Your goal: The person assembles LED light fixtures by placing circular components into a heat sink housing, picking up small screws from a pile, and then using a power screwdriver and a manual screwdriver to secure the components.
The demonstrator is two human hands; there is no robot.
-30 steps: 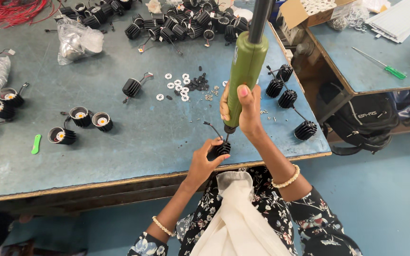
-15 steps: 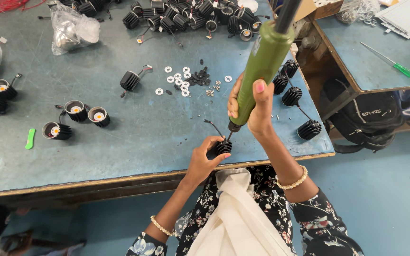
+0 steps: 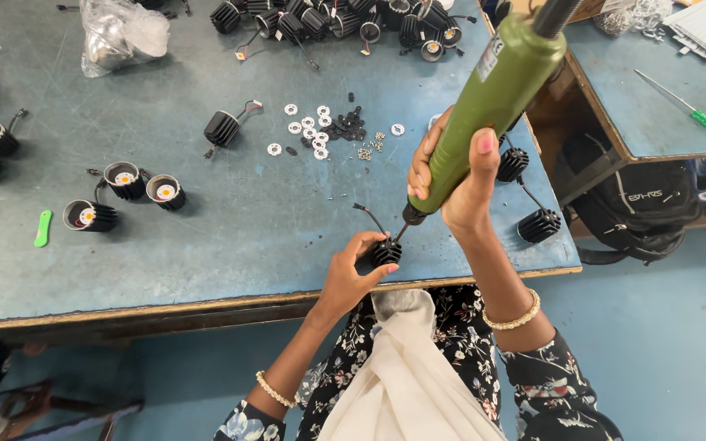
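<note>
At the near edge of the blue tabletop [image 3: 206, 245]: we drive a screw into one finned lamp housing.

Our left hand [image 3: 351, 273], grip closed, steadies the black finned housing [image 3: 386, 252]; our right hand [image 3: 451, 180], grip wrapped tight, holds the green electric screwdriver [image 3: 484, 106], bit touching the housing. White washers [image 3: 308, 131] and more housings [image 3: 124, 181] lie well apart.

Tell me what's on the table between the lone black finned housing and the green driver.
In the head view, between the housing and the driver lie white washers, small black parts and a few screws.
</note>
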